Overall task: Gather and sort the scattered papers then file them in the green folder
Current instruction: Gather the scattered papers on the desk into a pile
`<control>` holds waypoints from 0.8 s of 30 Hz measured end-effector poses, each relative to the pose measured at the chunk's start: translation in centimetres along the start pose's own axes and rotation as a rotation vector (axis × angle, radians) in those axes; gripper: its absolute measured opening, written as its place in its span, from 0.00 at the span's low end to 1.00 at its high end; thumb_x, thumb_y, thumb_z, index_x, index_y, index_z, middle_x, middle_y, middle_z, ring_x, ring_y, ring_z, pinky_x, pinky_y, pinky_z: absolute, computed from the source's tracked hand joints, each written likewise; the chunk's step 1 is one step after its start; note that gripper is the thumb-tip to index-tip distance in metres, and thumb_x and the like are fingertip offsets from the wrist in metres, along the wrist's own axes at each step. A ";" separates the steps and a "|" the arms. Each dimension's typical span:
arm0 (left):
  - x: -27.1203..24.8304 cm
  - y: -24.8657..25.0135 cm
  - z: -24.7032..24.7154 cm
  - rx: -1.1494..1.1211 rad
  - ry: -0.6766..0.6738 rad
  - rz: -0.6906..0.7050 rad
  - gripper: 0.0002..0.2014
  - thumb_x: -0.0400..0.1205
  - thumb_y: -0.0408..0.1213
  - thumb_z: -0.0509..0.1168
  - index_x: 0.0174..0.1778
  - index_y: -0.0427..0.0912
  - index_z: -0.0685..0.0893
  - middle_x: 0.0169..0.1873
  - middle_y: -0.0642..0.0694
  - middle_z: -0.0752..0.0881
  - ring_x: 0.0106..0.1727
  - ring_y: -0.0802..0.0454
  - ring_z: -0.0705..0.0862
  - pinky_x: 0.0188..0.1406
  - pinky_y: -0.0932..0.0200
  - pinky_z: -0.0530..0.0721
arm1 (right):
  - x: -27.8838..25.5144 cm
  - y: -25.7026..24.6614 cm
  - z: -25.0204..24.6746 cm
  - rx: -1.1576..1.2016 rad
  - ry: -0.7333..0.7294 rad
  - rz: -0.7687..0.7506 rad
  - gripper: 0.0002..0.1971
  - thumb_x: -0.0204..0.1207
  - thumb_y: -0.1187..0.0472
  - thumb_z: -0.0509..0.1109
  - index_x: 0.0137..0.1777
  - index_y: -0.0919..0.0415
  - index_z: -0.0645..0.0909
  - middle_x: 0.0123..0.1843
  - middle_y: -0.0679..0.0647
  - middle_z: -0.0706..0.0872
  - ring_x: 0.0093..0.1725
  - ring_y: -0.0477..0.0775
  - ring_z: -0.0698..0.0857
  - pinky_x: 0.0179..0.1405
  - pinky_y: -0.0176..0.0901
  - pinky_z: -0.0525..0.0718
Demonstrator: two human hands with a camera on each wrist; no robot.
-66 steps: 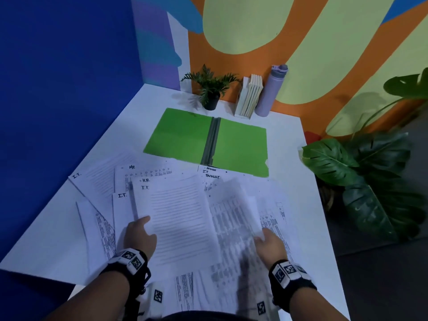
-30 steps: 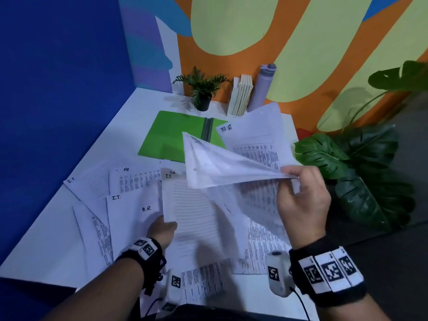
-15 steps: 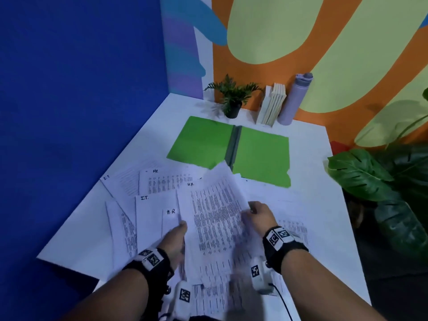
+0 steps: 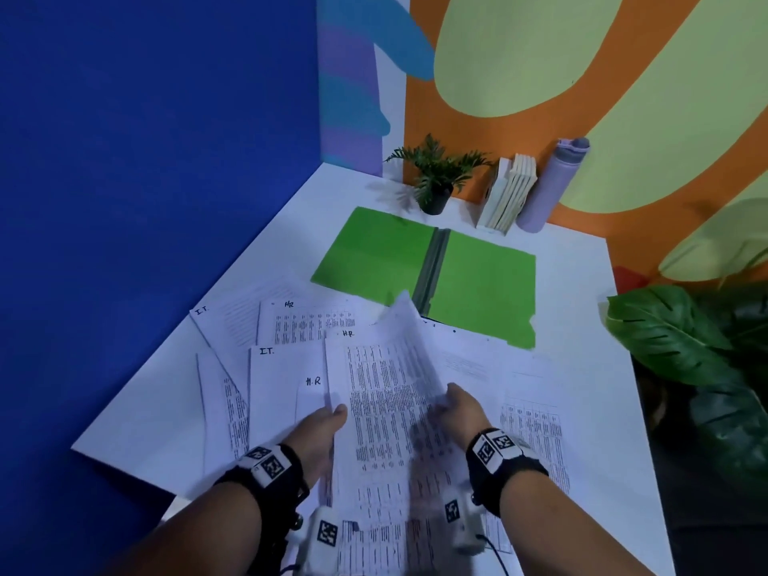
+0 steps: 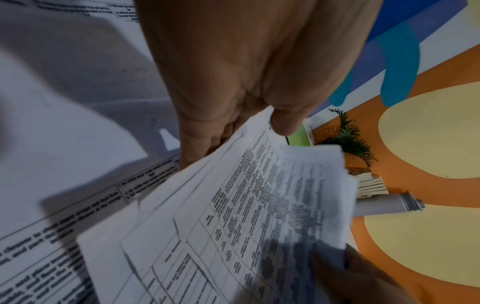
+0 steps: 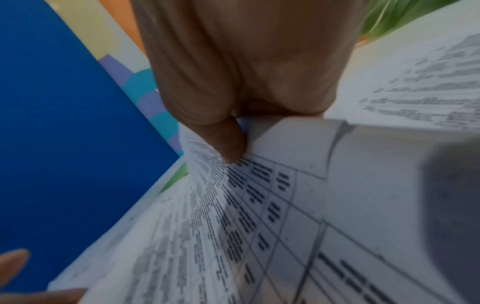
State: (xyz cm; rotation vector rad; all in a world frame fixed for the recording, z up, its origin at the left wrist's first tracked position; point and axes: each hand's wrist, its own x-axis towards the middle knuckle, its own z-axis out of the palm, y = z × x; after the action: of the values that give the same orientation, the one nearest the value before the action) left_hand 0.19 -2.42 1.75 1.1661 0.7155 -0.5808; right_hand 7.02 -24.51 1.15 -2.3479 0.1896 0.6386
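The green folder lies open flat at the back of the white table. White printed papers marked I.T. and HR lie scattered in front of it. A stack of table-printed sheets is held low over the pile between both hands. My left hand pinches its left edge, the thumb on top and the fingers beneath. Gripping the right edge is my right hand, whose thumb presses on the top sheet, which curls upward. More sheets lie to the right.
A small potted plant, a row of books and a purple bottle stand against the back wall. A blue wall borders the table's left. A large leafy plant stands off the right edge.
A second ago my right hand held several sheets raised high at the right. It has brought them down onto the sheets at my left hand, and both hands now hold the stack low.
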 end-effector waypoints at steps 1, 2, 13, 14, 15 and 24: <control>0.1 0.1 -0.1 0.004 -0.006 0.019 0.29 0.86 0.45 0.57 0.82 0.39 0.60 0.79 0.39 0.68 0.76 0.39 0.72 0.73 0.39 0.72 | -0.9 0.0 -0.3 0.071 0.018 -0.022 0.11 0.73 0.68 0.61 0.34 0.55 0.66 0.30 0.53 0.73 0.33 0.54 0.74 0.35 0.44 0.71; -0.1 0.4 0.0 0.010 -0.007 0.043 0.27 0.86 0.43 0.58 0.81 0.38 0.61 0.78 0.40 0.70 0.75 0.40 0.73 0.71 0.43 0.74 | -1.7 -0.1 -0.8 0.168 0.041 -0.048 0.10 0.73 0.70 0.60 0.34 0.56 0.67 0.28 0.53 0.71 0.31 0.52 0.71 0.32 0.44 0.70; -4.4 6.1 1.7 0.213 0.062 0.615 0.14 0.83 0.27 0.61 0.65 0.39 0.79 0.54 0.46 0.87 0.58 0.51 0.84 0.53 0.62 0.76 | -7.8 -1.8 -4.7 0.734 0.261 -0.262 0.21 0.75 0.65 0.69 0.67 0.48 0.76 0.65 0.54 0.84 0.68 0.58 0.82 0.71 0.57 0.78; -4.8 5.9 1.9 0.241 0.051 0.649 0.18 0.83 0.27 0.60 0.69 0.41 0.76 0.59 0.48 0.85 0.61 0.53 0.82 0.56 0.64 0.75 | -8.1 -1.8 -4.7 0.767 0.305 -0.265 0.20 0.76 0.70 0.68 0.62 0.46 0.78 0.60 0.53 0.87 0.65 0.59 0.83 0.69 0.57 0.79; -5.2 5.7 2.1 0.257 0.060 0.666 0.20 0.83 0.26 0.60 0.71 0.42 0.74 0.60 0.50 0.84 0.62 0.54 0.80 0.60 0.64 0.74 | -8.3 -1.7 -4.7 0.788 0.329 -0.278 0.20 0.76 0.73 0.67 0.59 0.47 0.79 0.57 0.52 0.88 0.62 0.58 0.85 0.67 0.56 0.80; -5.7 4.2 2.3 0.122 0.091 0.690 0.22 0.72 0.18 0.57 0.45 0.54 0.76 0.48 0.44 0.79 0.52 0.46 0.75 0.46 0.53 0.72 | -11.0 -2.8 -3.8 0.859 0.350 -0.342 0.33 0.63 0.86 0.59 0.48 0.42 0.77 0.47 0.48 0.78 0.45 0.48 0.78 0.34 0.35 0.77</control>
State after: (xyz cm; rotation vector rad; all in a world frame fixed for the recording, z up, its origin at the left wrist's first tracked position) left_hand 0.00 -3.11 9.16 1.4601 0.3154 0.0106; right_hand -0.20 -25.32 10.67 -1.5735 0.1666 -0.0482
